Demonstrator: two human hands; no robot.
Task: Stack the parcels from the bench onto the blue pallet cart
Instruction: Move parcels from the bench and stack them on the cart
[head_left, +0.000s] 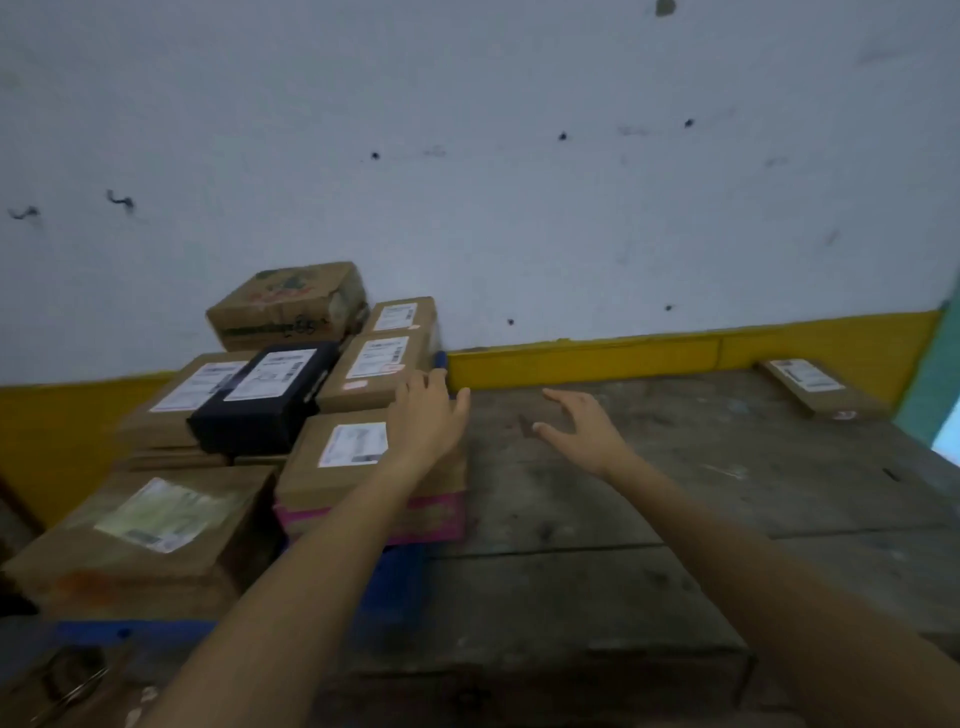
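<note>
Several cardboard parcels with white labels are stacked at the left on the blue pallet cart (395, 582); among them lies a black parcel (265, 397). My left hand (423, 415) hovers open over the right end of a brown parcel (337, 457) that sits on a pink box (431, 514). Whether it touches the parcel is unclear. My right hand (584, 423) is open above the wooden bench (649, 519), holding nothing. One flat brown parcel (821, 387) lies on the bench at the far right corner.
A white wall with a yellow base strip (623, 358) runs behind bench and cart. A large carton (140, 540) sits at the cart's near left. Dark clutter (67, 680) lies at the bottom left. A teal edge (935, 384) bounds the right.
</note>
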